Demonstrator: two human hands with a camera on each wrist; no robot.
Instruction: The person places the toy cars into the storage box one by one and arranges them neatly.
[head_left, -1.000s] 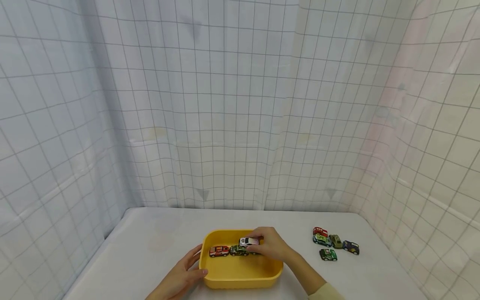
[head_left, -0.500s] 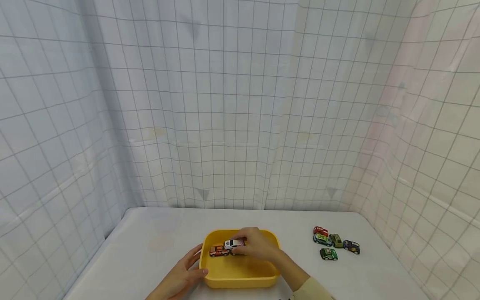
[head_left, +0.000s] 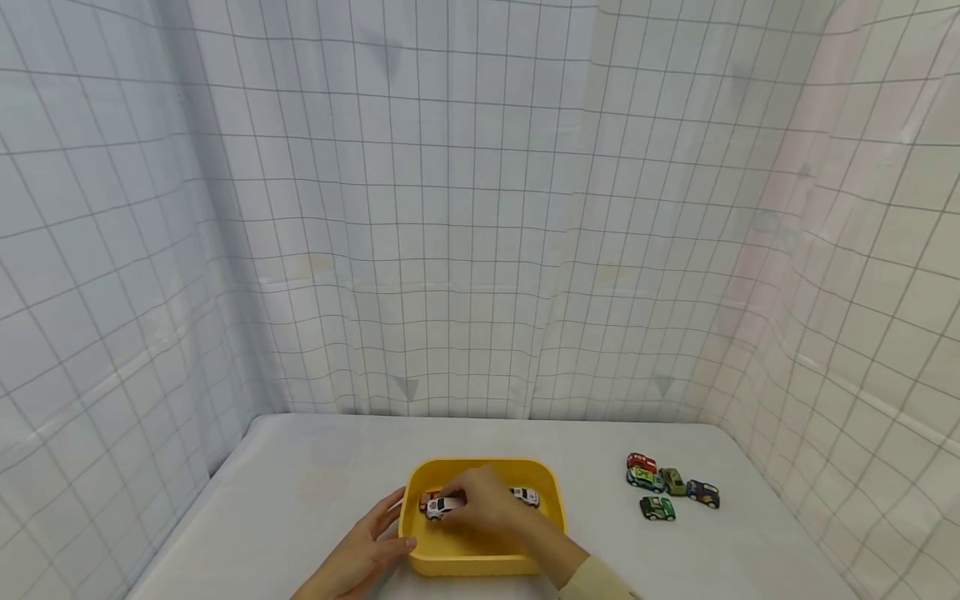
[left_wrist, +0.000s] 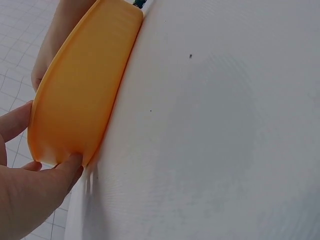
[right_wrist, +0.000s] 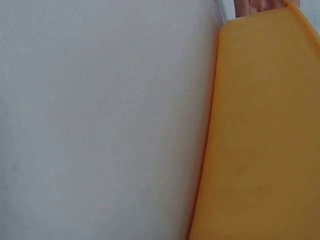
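hiding part of an orange car (head_left: 425,500), right fingers (head_left: 457,484) pinch a white car (head_left: 442,507); left fingers (head_left: 396,547) hold a tray (head_left: 483,567).

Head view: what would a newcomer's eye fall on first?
Probably the bright yellow, round-cornered tray low in the centre of the view, its left end gripped by the left hand. Inside it, the right hand pinches a small white toy car. Next, five small toy cars in mixed colours stand out, clustered on the white table to the tray's right.
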